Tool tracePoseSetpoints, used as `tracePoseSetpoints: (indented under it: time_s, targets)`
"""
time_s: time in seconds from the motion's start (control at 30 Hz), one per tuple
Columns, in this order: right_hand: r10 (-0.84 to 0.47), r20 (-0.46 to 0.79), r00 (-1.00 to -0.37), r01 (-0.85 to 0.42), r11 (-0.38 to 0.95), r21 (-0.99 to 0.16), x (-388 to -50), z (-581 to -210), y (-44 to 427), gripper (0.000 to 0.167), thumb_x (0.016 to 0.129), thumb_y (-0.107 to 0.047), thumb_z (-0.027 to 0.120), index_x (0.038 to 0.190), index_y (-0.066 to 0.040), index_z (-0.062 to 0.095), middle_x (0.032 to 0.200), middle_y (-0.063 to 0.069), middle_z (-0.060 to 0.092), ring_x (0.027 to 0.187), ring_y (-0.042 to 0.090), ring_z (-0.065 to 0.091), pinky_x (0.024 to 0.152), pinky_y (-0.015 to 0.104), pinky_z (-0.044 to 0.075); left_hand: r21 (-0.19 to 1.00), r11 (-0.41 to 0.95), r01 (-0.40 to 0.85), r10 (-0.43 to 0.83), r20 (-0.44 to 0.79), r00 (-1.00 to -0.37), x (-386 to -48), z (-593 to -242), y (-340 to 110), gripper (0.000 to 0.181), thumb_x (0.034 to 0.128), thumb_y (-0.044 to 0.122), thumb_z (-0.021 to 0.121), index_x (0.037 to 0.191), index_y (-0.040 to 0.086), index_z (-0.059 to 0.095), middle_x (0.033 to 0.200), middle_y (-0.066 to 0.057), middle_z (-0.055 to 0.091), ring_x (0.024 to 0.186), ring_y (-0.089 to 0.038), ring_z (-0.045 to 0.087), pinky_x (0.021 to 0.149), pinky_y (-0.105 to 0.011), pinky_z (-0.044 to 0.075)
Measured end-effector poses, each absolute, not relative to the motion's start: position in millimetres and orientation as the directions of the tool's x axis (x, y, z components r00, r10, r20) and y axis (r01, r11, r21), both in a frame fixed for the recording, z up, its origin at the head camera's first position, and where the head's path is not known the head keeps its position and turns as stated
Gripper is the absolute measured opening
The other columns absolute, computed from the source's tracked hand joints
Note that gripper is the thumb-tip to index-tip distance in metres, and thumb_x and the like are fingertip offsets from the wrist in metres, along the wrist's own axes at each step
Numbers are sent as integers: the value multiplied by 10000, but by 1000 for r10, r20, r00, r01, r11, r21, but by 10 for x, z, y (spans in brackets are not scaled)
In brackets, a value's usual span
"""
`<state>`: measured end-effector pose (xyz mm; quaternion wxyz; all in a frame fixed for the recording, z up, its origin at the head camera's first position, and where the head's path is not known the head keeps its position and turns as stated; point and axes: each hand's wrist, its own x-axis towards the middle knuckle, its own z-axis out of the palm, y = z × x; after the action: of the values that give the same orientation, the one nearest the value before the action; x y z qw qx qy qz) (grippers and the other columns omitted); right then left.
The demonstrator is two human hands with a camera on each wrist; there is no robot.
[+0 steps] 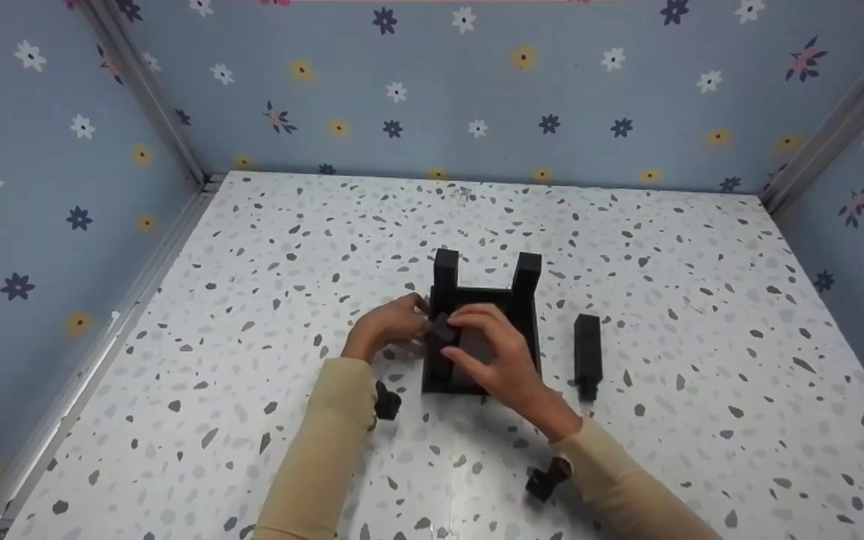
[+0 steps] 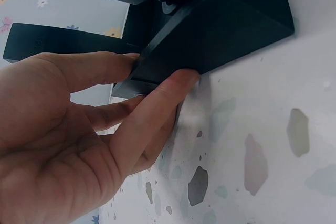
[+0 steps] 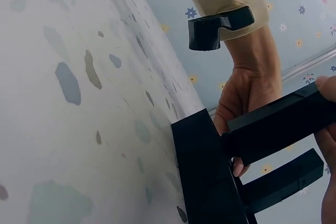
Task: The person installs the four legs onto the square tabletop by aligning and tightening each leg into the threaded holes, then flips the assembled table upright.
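Note:
A black box-like base (image 1: 439,388) with raised rims lies on the table, and two square black legs (image 1: 528,274) stand up from its far corners. My right hand (image 1: 503,360) pinches a third black leg (image 3: 283,124) between thumb and fingers. That leg stands over the near left part of the base, its lower end meeting the base in the right wrist view. Around the left side wall of the base (image 2: 236,30), my left hand (image 2: 79,129) grips with thumb and fingers. Whether the held leg is fastened cannot be seen.
To the right of the base lies a loose black leg (image 1: 588,349) with a narrower threaded-looking end towards me. Black wrist devices (image 1: 548,480) sit at both sleeves. Flower-patterned panels (image 1: 477,90) enclose the speckled white table (image 1: 702,337) at the back and sides.

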<state>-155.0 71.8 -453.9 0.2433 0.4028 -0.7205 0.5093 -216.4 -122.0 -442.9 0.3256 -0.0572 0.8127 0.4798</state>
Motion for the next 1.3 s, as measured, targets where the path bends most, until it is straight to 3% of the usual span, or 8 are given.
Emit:
tracePoseSetpoints:
  time_s: [0.17, 0.33, 0.43, 0.53, 0.73, 0.93, 1.1, 1.3]
  targets:
    - [-301, 764, -571, -820, 154, -552, -1534, -4534, 698, 258, 843, 51, 639, 1090, -24, 635, 1101, 140, 603, 1020, 237, 592, 881, 252, 498, 723, 566, -396, 205, -589, -782, -2167, -4428, -1220, 547, 863, 235, 644, 1357, 140, 430, 1075, -64, 652, 901, -201, 681, 769, -417, 479]
    - [-275, 696, -663, -733, 47, -679, -1463, -4365, 645, 156, 875, 122, 556, 1002, 52, 616, 1072, 226, 578, 1001, 280, 589, 875, 272, 515, 750, 532, -394, 220, -571, -791, -2163, -4431, -1224, 559, 832, 165, 655, 1344, 104, 439, 1163, -111, 604, 890, -218, 682, 798, -380, 542]
    - [-297, 582, -757, -604, -23, -797, -1421, -4255, 634, 149, 897, 79, 564, 1045, 86, 584, 1106, 263, 557, 1029, 264, 591, 892, 291, 516, 757, 527, -388, 225, -564, -795, -2160, -4430, -1228, 544, 824, 134, 635, 1333, 96, 446, 1177, -117, 592, 883, -214, 683, 808, -369, 548]
    - [-357, 443, -822, -449, -71, -891, -1451, -4254, 646, 263, 922, 33, 553, 1180, 87, 547, 1199, 253, 557, 1108, 227, 581, 941, 293, 495, 753, 533, -385, 225, -565, -794, -2155, -4416, -1240, 524, 833, 129, 614, 1329, 106, 449, 1144, -104, 624, 892, -215, 688, 842, -401, 517]
    - [-476, 239, -846, -213, -109, -971, -1529, -4308, 672, 343, 943, -96, 572, 1261, 32, 550, 1251, 221, 565, 1120, 213, 582, 958, 288, 479, 753, 540, -376, 230, -562, -794, -2145, -4401, -1242, 488, 876, 221, 620, 1321, 107, 455, 1125, -99, 628, 908, -235, 685, 852, -412, 507]
    - [-437, 244, -866, -236, -73, -969, -1524, -4336, 665, 316, 892, -104, 653, 1166, 20, 556, 1134, 171, 587, 1015, 239, 604, 906, 310, 512, 786, 480, -388, 252, -548, -798, -2138, -4414, -1228, 522, 836, 180, 668, 1301, 75, 455, 1142, -143, 597, 898, -247, 674, 850, -388, 547]
    - [-398, 240, -885, -234, -63, -970, -1504, -4331, 647, 314, 856, -46, 684, 1121, 25, 530, 1088, 150, 582, 1002, 229, 609, 895, 336, 526, 768, 511, -386, 229, -554, -800, -2146, -4421, -1229, 514, 838, 163, 634, 1315, 97, 455, 1102, -124, 623, 902, -234, 671, 838, -397, 536]
    - [-368, 244, -897, -239, -61, -969, -1498, -4350, 632, 334, 826, 12, 699, 1104, 39, 516, 1061, 139, 585, 1005, 330, 597, 873, 426, 530, 765, 510, -392, 231, -561, -795, -2151, -4416, -1219, 523, 850, 138, 613, 1341, 90, 440, 1128, -133, 618, 933, -241, 664, 840, -383, 550]
